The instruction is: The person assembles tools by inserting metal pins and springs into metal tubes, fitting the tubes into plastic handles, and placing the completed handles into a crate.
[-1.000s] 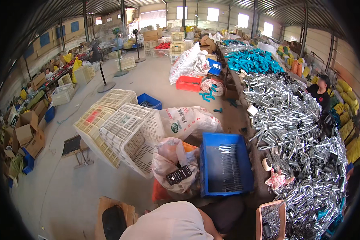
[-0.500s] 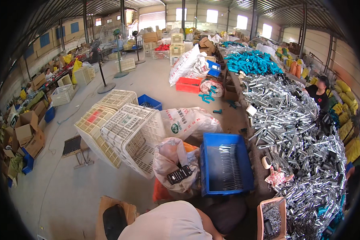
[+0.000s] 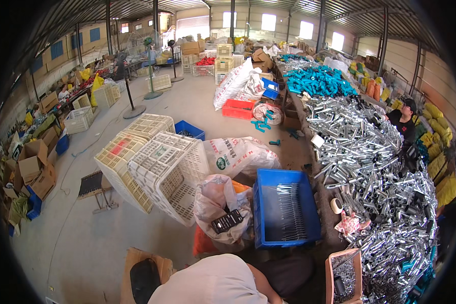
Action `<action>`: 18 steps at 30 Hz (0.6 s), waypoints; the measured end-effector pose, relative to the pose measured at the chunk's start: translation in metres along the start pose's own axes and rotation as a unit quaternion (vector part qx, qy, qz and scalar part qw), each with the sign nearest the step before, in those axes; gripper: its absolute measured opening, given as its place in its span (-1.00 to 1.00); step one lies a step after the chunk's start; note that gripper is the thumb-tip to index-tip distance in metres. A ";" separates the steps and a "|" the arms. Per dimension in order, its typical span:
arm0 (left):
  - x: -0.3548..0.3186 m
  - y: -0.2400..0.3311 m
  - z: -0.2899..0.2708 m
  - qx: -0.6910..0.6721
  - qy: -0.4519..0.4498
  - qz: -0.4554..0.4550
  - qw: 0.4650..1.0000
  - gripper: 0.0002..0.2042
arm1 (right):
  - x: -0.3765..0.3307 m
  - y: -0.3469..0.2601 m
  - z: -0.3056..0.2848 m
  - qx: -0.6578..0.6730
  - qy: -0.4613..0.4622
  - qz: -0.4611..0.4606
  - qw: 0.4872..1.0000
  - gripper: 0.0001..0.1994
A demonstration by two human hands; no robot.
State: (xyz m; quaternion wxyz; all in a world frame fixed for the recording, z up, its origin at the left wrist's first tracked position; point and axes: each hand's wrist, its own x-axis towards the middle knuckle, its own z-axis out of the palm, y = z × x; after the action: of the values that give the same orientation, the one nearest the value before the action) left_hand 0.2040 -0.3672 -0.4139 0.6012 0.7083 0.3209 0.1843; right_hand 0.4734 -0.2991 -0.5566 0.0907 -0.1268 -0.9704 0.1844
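a: blue crate point(image 3: 286, 213) sits just right of centre, low in the frame, with thin metal rods lying in it.

b: and the hands?

a: neither hand shows. only a pale sleeve or shoulder point(image 3: 213, 281) comes up at the bottom edge, so i cannot tell whether the fingers are apart or together.

b: what else is cut off?

a: a small brown box of dark metal bits point(image 3: 345, 276) at lower right runs into the dark rim. the long desk point(image 3: 325, 205) on the right is nearly buried under a heap of shiny metal tubes point(image 3: 375, 167).

b: any packages?

a: a white sack with a round green mark point(image 3: 238, 154) lies above the crate; the lettering is too small to read. a crumpled pale bag point(image 3: 220, 202) left of the crate has a black calculator-like thing point(image 3: 227, 221) on it. tilted white lattice crates point(image 3: 152, 164) stand left of centre, cardboard boxes point(image 3: 33, 167) at far left.

b: upper right?

a: a pile of teal parts point(image 3: 316, 81), and a person in black point(image 3: 403, 121) beside the tubes.
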 end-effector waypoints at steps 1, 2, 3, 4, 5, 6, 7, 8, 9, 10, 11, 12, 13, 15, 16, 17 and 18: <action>-0.001 -0.007 -0.001 -0.055 -0.012 -0.034 0.998 -0.87 | 0.004 0.008 0.003 -0.008 0.000 -0.018 1.000 -0.61; -0.001 0.028 0.002 -0.065 -0.050 -0.020 0.996 -0.87 | 0.009 -0.010 -0.008 -0.017 -0.004 0.019 1.000 -0.62; -0.006 0.043 -0.001 -0.089 -0.054 -0.025 0.994 -0.87 | 0.023 -0.019 -0.011 -0.021 -0.006 0.024 0.999 -0.62; -0.010 0.056 -0.005 -0.107 -0.056 -0.027 0.992 -0.87 | 0.023 -0.017 -0.010 -0.031 -0.007 0.026 0.999 -0.63; -0.016 0.066 -0.008 -0.126 -0.054 -0.033 0.990 -0.86 | 0.023 -0.016 -0.006 -0.037 -0.007 0.024 0.999 -0.63; -0.020 0.080 -0.014 -0.141 -0.052 -0.033 0.988 -0.86 | 0.001 0.004 -0.003 -0.051 -0.008 0.022 0.998 -0.64; -0.028 0.089 -0.015 -0.161 -0.048 -0.041 0.985 -0.86 | -0.002 0.007 0.004 -0.056 -0.009 0.018 0.998 -0.64; -0.034 0.097 -0.017 -0.180 -0.044 -0.046 0.982 -0.86 | -0.007 0.014 0.007 -0.063 -0.010 0.014 0.998 -0.65; -0.040 0.098 -0.015 -0.202 -0.036 -0.058 0.977 -0.85 | 0.016 0.007 0.018 -0.063 -0.012 0.007 0.998 -0.65; -0.044 0.099 -0.013 -0.223 -0.030 -0.069 0.972 -0.85 | 0.021 -0.001 0.019 -0.064 -0.013 0.001 0.998 -0.66; -0.046 0.099 -0.013 -0.241 -0.023 -0.075 0.967 -0.85 | 0.024 0.004 0.021 -0.071 -0.013 -0.006 0.997 -0.66; -0.047 0.099 -0.015 -0.258 -0.017 -0.081 0.963 -0.85 | 0.025 0.009 0.021 -0.078 -0.014 -0.012 0.997 -0.66; -0.047 0.100 -0.016 -0.275 -0.012 -0.086 0.957 -0.84 | 0.026 0.015 0.022 -0.087 -0.015 -0.017 0.996 -0.67; -0.048 0.096 -0.016 -0.314 -0.002 -0.099 0.944 -0.84 | 0.036 0.011 0.029 -0.097 -0.018 -0.026 0.995 -0.67; -0.048 0.095 -0.017 -0.333 0.003 -0.104 0.937 -0.84 | 0.042 0.010 0.033 -0.103 -0.020 -0.030 0.994 -0.68; -0.048 0.096 -0.021 -0.350 0.007 -0.109 0.930 -0.83 | 0.041 0.014 0.034 -0.111 -0.022 -0.034 0.993 -0.68; -0.048 0.091 -0.019 -0.370 0.014 -0.118 0.922 -0.83 | 0.046 0.008 0.033 -0.114 -0.023 -0.041 0.992 -0.68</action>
State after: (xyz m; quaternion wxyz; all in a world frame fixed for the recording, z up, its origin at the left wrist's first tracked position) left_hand 0.1776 -0.3923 -0.3157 0.8330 0.3899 0.3195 0.2279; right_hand 0.4241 -0.2902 -0.5841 0.0604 -0.0925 -0.9913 0.0718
